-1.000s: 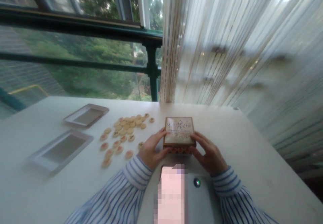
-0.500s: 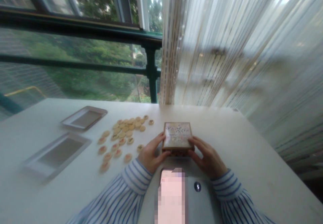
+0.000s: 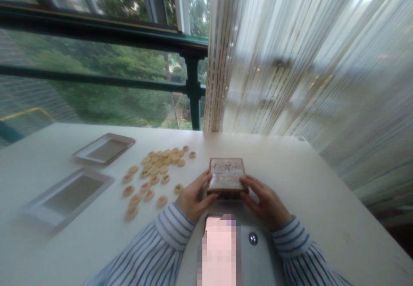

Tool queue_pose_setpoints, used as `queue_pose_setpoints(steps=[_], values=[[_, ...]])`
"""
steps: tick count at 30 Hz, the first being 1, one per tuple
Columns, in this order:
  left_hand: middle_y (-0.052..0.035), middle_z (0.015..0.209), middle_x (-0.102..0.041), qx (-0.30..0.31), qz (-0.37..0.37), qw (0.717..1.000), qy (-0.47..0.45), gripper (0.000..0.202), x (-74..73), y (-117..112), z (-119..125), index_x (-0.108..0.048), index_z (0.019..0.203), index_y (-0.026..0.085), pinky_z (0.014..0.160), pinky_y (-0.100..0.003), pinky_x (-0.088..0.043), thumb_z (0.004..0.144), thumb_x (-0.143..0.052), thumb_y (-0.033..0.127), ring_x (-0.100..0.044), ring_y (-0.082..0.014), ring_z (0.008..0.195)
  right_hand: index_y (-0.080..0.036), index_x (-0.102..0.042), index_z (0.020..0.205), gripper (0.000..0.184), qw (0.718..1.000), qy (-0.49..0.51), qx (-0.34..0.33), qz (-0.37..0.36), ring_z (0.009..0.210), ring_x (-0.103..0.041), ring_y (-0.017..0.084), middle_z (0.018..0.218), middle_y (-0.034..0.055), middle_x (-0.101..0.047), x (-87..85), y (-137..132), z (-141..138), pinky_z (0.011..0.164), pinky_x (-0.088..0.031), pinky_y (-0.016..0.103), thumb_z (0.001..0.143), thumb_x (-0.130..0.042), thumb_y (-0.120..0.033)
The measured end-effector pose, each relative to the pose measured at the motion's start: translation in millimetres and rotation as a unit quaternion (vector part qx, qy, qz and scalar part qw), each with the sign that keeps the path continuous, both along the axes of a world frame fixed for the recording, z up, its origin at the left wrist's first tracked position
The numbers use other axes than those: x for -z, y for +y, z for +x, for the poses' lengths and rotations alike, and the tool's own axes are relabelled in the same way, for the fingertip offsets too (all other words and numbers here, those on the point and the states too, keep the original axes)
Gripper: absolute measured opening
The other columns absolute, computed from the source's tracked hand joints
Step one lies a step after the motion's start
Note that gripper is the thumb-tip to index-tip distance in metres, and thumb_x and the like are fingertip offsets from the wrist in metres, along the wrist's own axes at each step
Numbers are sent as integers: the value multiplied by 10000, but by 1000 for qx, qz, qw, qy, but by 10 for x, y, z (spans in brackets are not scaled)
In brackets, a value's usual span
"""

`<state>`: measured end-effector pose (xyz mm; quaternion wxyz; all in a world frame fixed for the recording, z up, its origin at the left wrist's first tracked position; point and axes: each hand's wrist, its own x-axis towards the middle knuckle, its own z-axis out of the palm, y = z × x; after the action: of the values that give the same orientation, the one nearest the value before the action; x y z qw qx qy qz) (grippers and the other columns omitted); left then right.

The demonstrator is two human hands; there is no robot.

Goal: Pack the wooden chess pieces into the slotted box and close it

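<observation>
A small square Chinese chess box (image 3: 226, 173) with a wooden rim and printed lettering on its lid lies between my hands on the white table (image 3: 309, 182). My left hand (image 3: 195, 196) grips its left side, thumb at the near edge. On the opposite side my right hand (image 3: 266, 201) holds it, fingers at the lid's edge and thumb at the front. The lid looks closed. To the left, round wooden chess pieces (image 3: 157, 164) lie scattered, some showing red or dark characters.
Two shallow trays, a far tray (image 3: 105, 149) and a near tray (image 3: 69, 195), rest at the table's left. A phone (image 3: 219, 251), its screen blurred out, and a pale panel with a round dark button (image 3: 253, 238) lie close to me. A strand curtain (image 3: 274, 53) hangs behind.
The view has shifted slightly, so the trays and pieces appear a little further left. Both hands keep the same hold on the box.
</observation>
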<state>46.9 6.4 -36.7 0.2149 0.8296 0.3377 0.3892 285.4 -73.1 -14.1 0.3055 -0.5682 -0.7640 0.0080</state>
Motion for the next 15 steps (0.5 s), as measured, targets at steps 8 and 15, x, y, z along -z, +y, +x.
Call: queue_pose_setpoints(steps=[8, 15], values=[[-129, 1266, -532, 0, -14, 1000, 9, 485, 65, 14, -7, -507, 1197, 177, 990, -441, -406, 748, -590, 342, -498, -249, 1168, -202, -500, 1227, 425, 1000, -4, -1, -8, 1064, -567, 243, 1188, 126, -574, -28, -11, -18, 873, -503, 400, 819, -530, -316], [-143, 1246, -545, 0, -15, 1000, 18, 468, -6, -10, 3, -523, 1175, 162, 982, -432, -416, 745, -593, 335, -505, -252, 1161, -188, -486, 1227, 420, 1000, -13, -2, -22, 1082, -553, 246, 1207, 136, -557, -21, -15, -5, 890, -492, 406, 828, -517, -318]])
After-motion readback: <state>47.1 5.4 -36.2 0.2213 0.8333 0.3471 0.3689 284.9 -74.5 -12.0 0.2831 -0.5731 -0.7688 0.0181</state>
